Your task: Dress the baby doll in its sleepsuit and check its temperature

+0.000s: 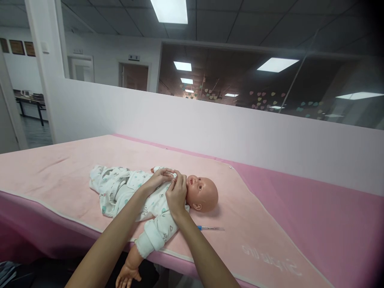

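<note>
A baby doll (204, 194) lies on its back with its head to the right, dressed in a white patterned romper (157, 202). At the upper chest, just below the chin, my left hand (161, 177) and my right hand (177, 191) meet with bent fingertips pinched together on the romper's front edge. The exact bit of cloth or fastener between the fingers is too small to make out. One doll arm, its cuff folded back, hangs over the near edge past my forearms. A thin blue-ended pen-like stick (211, 228) lies beside my right forearm.
A pale pink mat (258, 228) with lettering covers the padded table, whose darker pink surface (339, 208) shows at the right. Behind it runs a low white wall (210, 128) with glass above. A doorway with a desk (30, 100) is at far left.
</note>
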Demonstrator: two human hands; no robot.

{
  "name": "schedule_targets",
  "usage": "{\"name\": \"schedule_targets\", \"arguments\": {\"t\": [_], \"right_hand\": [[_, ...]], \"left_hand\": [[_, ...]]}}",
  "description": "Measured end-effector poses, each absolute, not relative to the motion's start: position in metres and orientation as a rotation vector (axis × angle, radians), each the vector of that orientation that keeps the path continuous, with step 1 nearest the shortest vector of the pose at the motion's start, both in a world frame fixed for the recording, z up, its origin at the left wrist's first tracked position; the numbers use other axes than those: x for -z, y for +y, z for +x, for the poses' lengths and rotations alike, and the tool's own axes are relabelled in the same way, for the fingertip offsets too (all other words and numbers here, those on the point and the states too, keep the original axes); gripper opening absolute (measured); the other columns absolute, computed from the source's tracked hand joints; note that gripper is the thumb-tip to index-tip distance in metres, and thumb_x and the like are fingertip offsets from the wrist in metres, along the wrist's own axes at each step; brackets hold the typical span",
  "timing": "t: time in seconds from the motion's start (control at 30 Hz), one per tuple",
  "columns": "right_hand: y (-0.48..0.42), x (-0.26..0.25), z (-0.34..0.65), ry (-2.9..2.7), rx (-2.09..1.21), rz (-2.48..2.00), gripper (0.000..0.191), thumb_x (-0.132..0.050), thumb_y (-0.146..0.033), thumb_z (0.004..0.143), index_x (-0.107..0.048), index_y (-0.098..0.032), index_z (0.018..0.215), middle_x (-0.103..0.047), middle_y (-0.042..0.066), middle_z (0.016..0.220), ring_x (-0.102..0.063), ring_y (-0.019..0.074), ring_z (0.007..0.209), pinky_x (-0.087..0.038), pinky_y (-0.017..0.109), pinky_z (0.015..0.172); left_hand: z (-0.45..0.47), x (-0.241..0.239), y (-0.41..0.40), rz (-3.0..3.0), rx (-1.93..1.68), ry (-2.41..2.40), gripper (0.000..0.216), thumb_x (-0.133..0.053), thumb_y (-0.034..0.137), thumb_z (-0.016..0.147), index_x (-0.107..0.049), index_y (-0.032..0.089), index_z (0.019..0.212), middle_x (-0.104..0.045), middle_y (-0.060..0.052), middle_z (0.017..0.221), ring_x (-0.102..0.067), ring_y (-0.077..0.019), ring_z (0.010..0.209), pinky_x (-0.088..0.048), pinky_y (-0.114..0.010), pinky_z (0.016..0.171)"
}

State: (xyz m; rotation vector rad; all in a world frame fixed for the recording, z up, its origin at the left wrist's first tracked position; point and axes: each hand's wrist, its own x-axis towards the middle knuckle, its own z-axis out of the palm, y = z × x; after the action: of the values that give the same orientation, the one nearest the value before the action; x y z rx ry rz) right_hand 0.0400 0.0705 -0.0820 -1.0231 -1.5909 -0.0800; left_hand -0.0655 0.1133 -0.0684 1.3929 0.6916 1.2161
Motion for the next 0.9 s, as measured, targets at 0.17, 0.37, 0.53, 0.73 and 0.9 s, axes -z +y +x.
{"name": "schedule_targets", "arguments": {"t": [0.17,0.37,0.53,0.73,0.9], "right_hand": [[0.072,0.082,0.041,-1.545,0.0,-1.024,0.039,-0.036,-0.005,0.077,-0.048,-0.019,0.111,-0.046,0.007,0.098,-0.049,0.0165,0.086,-0.044,0.031,0.077],[0.072,0.08,0.04,-1.52,-0.007,-1.006,0.041,-0.036,-0.002,0.076,-0.05,-0.02,0.11,-0.045,0.007,0.101,-0.049,0.0163,0.089,-0.043,0.033,0.082],[0.071,0.081,0.04,-1.495,0.059,-0.938,0.039,-0.035,-0.001,0.076,-0.054,-0.02,0.104,-0.046,0.007,0.099,-0.048,0.0167,0.091,-0.044,0.032,0.08],[0.069,0.081,0.04,-1.406,0.109,-0.832,0.031,-0.035,-0.002,0.078,-0.056,-0.018,0.094,-0.048,0.008,0.096,-0.049,0.0168,0.094,-0.045,0.032,0.081],[0.065,0.082,0.038,-1.409,0.145,-0.758,0.032,-0.034,-0.001,0.078,-0.057,-0.019,0.088,-0.048,0.006,0.09,-0.05,0.0151,0.087,-0.046,0.03,0.076]], "left_hand": [[-0.068,0.073,0.12,1.336,-1.192,0.648,0.03,-0.065,0.015,0.061,-0.057,0.012,0.089,-0.063,-0.003,0.076,-0.06,-0.0161,0.076,-0.045,-0.028,0.074],[-0.067,0.075,0.122,1.281,-1.189,0.608,0.029,-0.069,0.014,0.059,-0.058,0.012,0.086,-0.061,-0.002,0.073,-0.058,-0.0132,0.073,-0.043,-0.026,0.075],[-0.072,0.067,0.115,1.326,-1.151,0.597,0.032,-0.068,0.016,0.062,-0.061,0.012,0.093,-0.061,-0.002,0.074,-0.057,-0.0125,0.073,-0.042,-0.024,0.073],[-0.108,0.058,0.109,1.282,-1.143,0.634,0.037,-0.067,0.023,0.069,-0.059,0.015,0.104,-0.06,-0.003,0.079,-0.052,-0.0098,0.066,-0.041,-0.023,0.066],[-0.122,0.059,0.106,1.55,-0.811,0.732,0.045,-0.07,0.018,0.064,-0.06,0.016,0.108,-0.061,-0.004,0.085,-0.051,-0.0121,0.072,-0.038,-0.021,0.064]]}}
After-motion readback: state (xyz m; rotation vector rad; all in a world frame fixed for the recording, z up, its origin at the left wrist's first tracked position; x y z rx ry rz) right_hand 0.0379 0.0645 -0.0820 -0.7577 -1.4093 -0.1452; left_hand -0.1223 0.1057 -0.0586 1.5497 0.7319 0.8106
